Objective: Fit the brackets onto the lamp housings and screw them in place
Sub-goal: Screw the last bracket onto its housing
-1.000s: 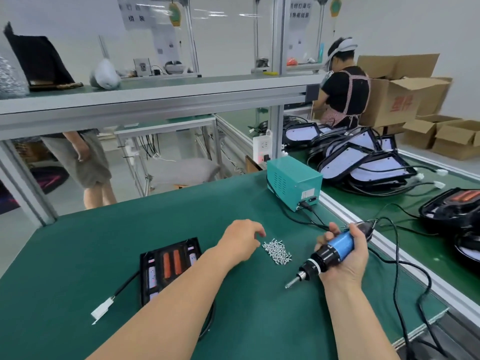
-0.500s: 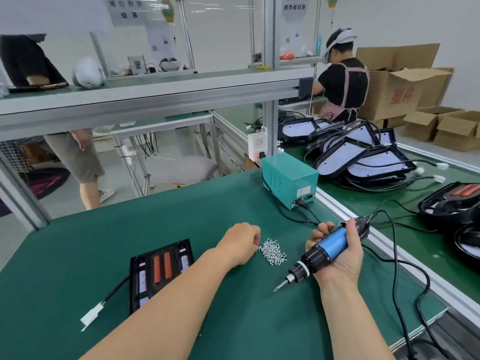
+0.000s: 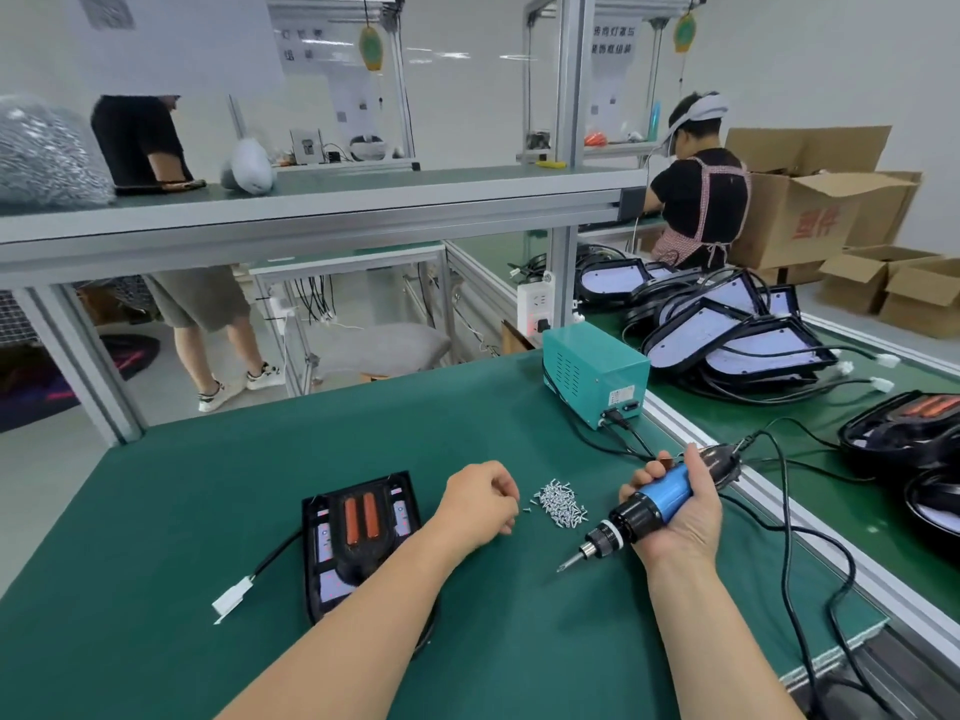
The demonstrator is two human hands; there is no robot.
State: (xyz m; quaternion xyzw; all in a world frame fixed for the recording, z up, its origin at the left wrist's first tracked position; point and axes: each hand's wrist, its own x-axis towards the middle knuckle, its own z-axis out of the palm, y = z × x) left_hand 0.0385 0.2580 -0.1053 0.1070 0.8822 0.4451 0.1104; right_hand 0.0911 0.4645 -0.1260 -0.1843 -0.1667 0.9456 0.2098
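Since prior frame L hand (image 3: 483, 504) has drawn back from screw pile (image 3: 561, 504), grip curled, contents cannot be told; R hand (image 3: 685, 530) grip wraps elec. screwdriver (image 3: 662, 497); lamp housing (image 3: 358, 532) lies on counter (image 3: 208, 485), bracket fit & screwing apparently still to do.

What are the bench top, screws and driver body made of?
Bench top: a green mat, matte with no glare; it could be rubber or a felt-like sheet.
Screws: metal, with a bright silvery shine.
Driver: probably plastic, with a smooth blue grip and a black nose. The chuck and bit look like metal.
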